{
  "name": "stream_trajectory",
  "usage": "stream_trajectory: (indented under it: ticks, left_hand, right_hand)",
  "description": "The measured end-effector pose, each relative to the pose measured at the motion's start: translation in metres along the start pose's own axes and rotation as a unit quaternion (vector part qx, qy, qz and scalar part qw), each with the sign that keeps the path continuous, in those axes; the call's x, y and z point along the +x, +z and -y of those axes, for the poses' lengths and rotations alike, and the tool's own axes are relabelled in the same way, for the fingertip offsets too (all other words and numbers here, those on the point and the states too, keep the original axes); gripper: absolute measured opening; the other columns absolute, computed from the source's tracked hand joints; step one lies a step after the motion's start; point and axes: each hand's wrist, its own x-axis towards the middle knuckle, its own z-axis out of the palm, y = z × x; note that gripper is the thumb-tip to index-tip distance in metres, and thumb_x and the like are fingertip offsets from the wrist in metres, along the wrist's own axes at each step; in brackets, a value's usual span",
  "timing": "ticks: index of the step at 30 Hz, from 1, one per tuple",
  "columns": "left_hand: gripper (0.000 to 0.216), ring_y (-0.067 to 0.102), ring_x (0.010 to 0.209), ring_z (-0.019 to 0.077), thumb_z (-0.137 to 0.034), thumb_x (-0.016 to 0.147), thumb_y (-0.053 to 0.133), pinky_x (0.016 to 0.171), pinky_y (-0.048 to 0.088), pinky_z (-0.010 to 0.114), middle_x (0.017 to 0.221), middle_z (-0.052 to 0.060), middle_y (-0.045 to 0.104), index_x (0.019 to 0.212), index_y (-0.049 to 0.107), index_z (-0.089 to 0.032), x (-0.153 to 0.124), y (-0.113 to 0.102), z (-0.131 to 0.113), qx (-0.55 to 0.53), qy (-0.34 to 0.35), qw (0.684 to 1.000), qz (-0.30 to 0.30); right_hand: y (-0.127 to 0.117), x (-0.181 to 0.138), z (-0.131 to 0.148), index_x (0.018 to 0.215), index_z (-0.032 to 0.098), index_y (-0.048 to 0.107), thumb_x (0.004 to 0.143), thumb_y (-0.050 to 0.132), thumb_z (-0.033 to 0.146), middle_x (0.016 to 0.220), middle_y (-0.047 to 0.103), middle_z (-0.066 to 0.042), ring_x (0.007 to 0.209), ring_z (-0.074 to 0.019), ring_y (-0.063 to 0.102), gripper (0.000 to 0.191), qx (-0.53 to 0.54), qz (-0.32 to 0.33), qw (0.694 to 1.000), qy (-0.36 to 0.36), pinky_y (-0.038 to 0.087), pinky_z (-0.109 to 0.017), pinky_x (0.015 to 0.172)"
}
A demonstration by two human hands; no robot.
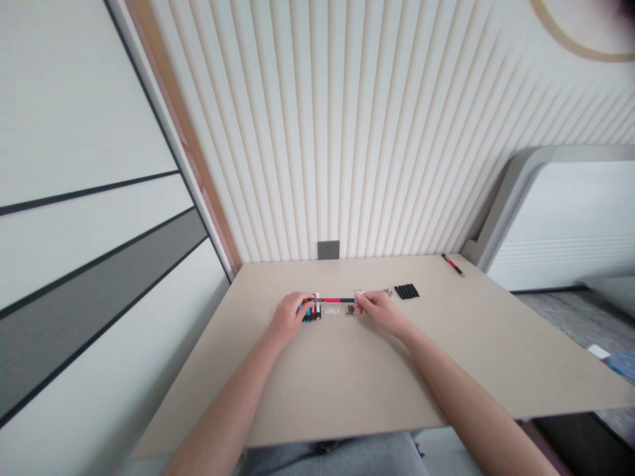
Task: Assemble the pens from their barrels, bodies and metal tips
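Both my hands hold one red and black pen [331,300] level above the beige table [347,370]. My left hand [288,315] is closed on its left end and my right hand [378,308] pinches its right end. Under the left end lies a small bunch of pen barrels [312,315] in red, teal and black. Small pale parts [331,311] lie below the pen's middle. Tiny metal bits [387,291] sit just right of my right hand.
A row of black pen pieces [407,291] lies to the right. A finished red and black pen [452,264] rests near the table's far right corner. A grey wall socket [328,250] sits at the table's back edge. A white cabinet [565,218] stands on the right.
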Motion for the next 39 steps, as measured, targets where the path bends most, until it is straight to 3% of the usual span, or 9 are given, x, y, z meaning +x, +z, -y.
stream_trajectory:
  ticks: [2,6,10,16,23,27,34,37,39]
  left_hand:
    - [0.019,0.064,0.092,0.0199,-0.033,0.097,0.048,0.086,0.050,0.034,0.096,0.005,0.070,0.101,0.063,-0.022,0.0000,0.0003,-0.0002,0.000,-0.012,1.000,-0.004]
    - [0.019,0.065,0.089,0.0196,-0.033,0.097,0.048,0.084,0.051,0.033,0.094,0.004,0.070,0.099,0.064,-0.021,-0.0003,0.0004,-0.0006,-0.003,-0.021,1.000,-0.013]
    - [0.020,0.065,0.091,0.0194,-0.033,0.097,0.048,0.083,0.050,0.032,0.096,0.004,0.070,0.100,0.064,-0.021,-0.0008,0.0014,-0.0003,-0.004,-0.007,1.000,-0.010]
    - [0.024,0.064,0.090,0.0195,-0.035,0.098,0.045,0.083,0.048,0.032,0.096,0.005,0.070,0.100,0.064,-0.020,-0.0011,0.0043,0.0026,0.010,0.016,1.000,0.015]
    - [0.024,0.063,0.090,0.0198,-0.035,0.098,0.046,0.084,0.048,0.033,0.095,0.005,0.070,0.099,0.064,-0.020,-0.0012,0.0025,0.0021,0.002,-0.009,1.000,0.005]
    - [0.023,0.063,0.089,0.0198,-0.034,0.098,0.047,0.083,0.047,0.032,0.093,0.005,0.070,0.098,0.065,-0.020,-0.0009,0.0030,0.0018,0.003,-0.007,1.000,0.012]
    - [0.020,0.063,0.088,0.0203,-0.034,0.095,0.051,0.083,0.047,0.033,0.094,0.005,0.070,0.097,0.065,-0.020,-0.0008,0.0035,0.0015,-0.006,-0.001,1.000,0.013]
    - [0.019,0.064,0.090,0.0202,-0.033,0.094,0.052,0.085,0.048,0.033,0.095,0.005,0.070,0.098,0.065,-0.021,-0.0006,0.0018,-0.0001,-0.025,-0.014,1.000,0.000]
    - [0.019,0.064,0.090,0.0201,-0.034,0.094,0.052,0.085,0.048,0.033,0.095,0.005,0.070,0.098,0.065,-0.021,-0.0004,0.0010,-0.0009,-0.031,-0.021,0.999,-0.005]
  right_hand:
    - [0.0010,-0.0001,-0.0003,0.078,0.016,0.071,0.092,0.044,0.055,0.075,0.071,-0.006,0.069,-0.0173,0.062,0.049,-0.005,-0.006,1.000,-0.007,0.048,-0.031,0.071]
    - [0.0004,-0.0004,-0.0005,0.107,0.017,0.066,0.084,0.060,0.049,0.085,0.070,-0.005,0.076,-0.0173,0.061,0.040,0.007,-0.027,0.999,-0.036,0.047,-0.029,0.071]
    - [-0.0021,-0.0005,-0.0002,0.090,0.017,0.069,0.085,0.059,0.047,0.075,0.066,-0.002,0.067,-0.0150,0.056,0.033,-0.020,-0.044,0.998,-0.027,0.042,-0.027,0.062]
    - [-0.0019,0.0004,-0.0022,0.059,0.018,0.057,0.093,0.044,0.048,0.051,0.051,0.003,0.050,-0.0115,0.044,0.047,-0.094,-0.047,0.995,0.002,0.034,-0.025,0.054]
    - [-0.0005,-0.0016,0.0016,0.092,0.018,0.067,0.087,0.055,0.044,0.075,0.065,-0.002,0.068,-0.0155,0.056,0.029,-0.060,-0.028,0.997,-0.051,0.041,-0.026,0.063]
    - [-0.0024,-0.0026,0.0023,0.081,0.018,0.066,0.090,0.051,0.039,0.072,0.066,-0.002,0.065,-0.0148,0.055,0.027,-0.109,-0.025,0.993,-0.048,0.039,-0.026,0.062]
    - [-0.0007,-0.0028,-0.0004,0.062,0.019,0.057,0.097,0.038,0.036,0.055,0.057,0.000,0.054,-0.0138,0.050,0.043,-0.195,-0.015,0.980,-0.044,0.035,-0.026,0.058]
    - [0.0015,-0.0050,0.0029,0.063,0.019,0.059,0.099,0.035,0.038,0.058,0.060,-0.001,0.057,-0.0145,0.054,0.047,-0.177,-0.003,0.982,-0.061,0.038,-0.026,0.061]
    - [0.0022,-0.0059,0.0045,0.077,0.018,0.066,0.098,0.038,0.039,0.070,0.066,-0.002,0.066,-0.0157,0.059,0.041,-0.153,-0.005,0.985,-0.081,0.041,-0.026,0.064]
